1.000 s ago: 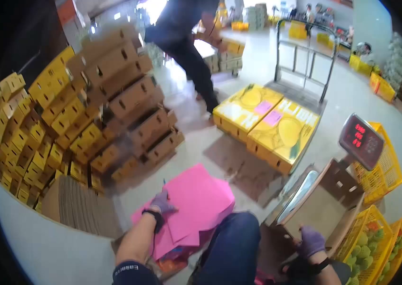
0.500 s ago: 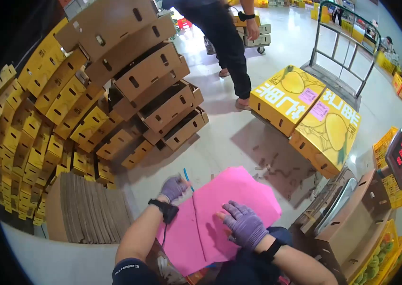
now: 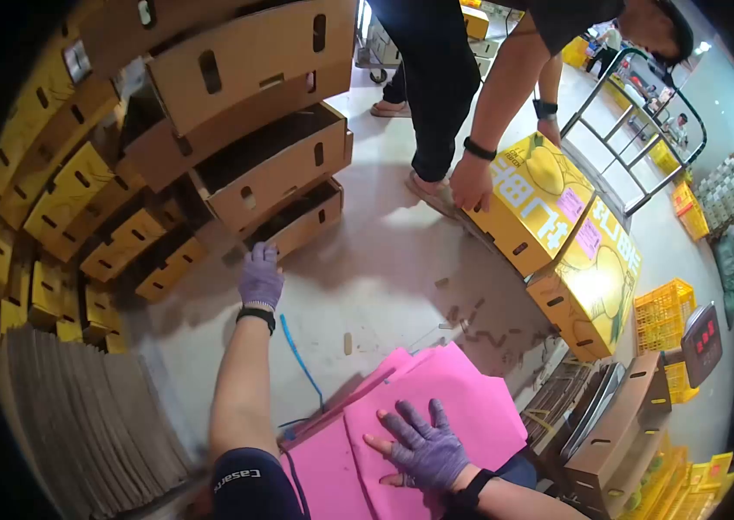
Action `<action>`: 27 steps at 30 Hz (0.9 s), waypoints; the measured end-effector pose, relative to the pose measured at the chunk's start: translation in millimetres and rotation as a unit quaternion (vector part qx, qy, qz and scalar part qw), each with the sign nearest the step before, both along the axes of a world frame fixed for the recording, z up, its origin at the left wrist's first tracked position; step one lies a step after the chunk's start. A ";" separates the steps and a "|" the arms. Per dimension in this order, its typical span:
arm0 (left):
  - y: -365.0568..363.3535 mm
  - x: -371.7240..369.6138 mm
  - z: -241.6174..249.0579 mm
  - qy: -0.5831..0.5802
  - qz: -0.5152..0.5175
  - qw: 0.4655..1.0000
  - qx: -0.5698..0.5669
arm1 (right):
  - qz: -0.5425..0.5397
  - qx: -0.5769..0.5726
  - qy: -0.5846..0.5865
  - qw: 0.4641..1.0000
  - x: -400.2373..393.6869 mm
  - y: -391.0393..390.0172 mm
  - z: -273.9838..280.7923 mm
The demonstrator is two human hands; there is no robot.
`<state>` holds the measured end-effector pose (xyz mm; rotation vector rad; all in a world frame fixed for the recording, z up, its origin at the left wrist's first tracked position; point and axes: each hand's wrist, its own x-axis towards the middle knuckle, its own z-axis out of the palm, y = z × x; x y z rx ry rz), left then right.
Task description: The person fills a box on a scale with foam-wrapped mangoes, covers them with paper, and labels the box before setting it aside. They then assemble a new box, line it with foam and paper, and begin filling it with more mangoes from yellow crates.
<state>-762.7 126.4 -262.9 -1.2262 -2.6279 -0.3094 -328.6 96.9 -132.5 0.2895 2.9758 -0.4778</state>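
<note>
My left hand (image 3: 261, 277), in a purple glove with bare fingertips, reaches forward with its fingers loosely bent. Its fingertips are right at the lower corner of the bottom brown cardboard box (image 3: 302, 227) in a stack of open boxes. In a matching glove, my right hand (image 3: 426, 446) lies spread on a pink sheet (image 3: 466, 394). That sheet is layered, with a fold line running through it, and covers the area in front of my lap. Beside it on the floor curls a blue strap (image 3: 295, 347).
Yellow boxes (image 3: 72, 195) and flattened cardboard (image 3: 89, 425) line the left. A person (image 3: 505, 95) bends over two yellow fruit-printed cartons (image 3: 518, 217) by a trolley (image 3: 636, 130). At right stand a scale display (image 3: 701, 340), an open brown box (image 3: 614, 433) and yellow crates (image 3: 666, 312).
My left hand has left the pink sheet and moved forward to the brown boxes. My right hand stays on the sheet. The other person has bent down and put both hands on a yellow carton.
</note>
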 end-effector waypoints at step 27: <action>37.0 81.3 -13.1 -0.284 0.008 0.950 -0.126 | 0.013 0.009 0.009 1.000 5.8 4.8 7.9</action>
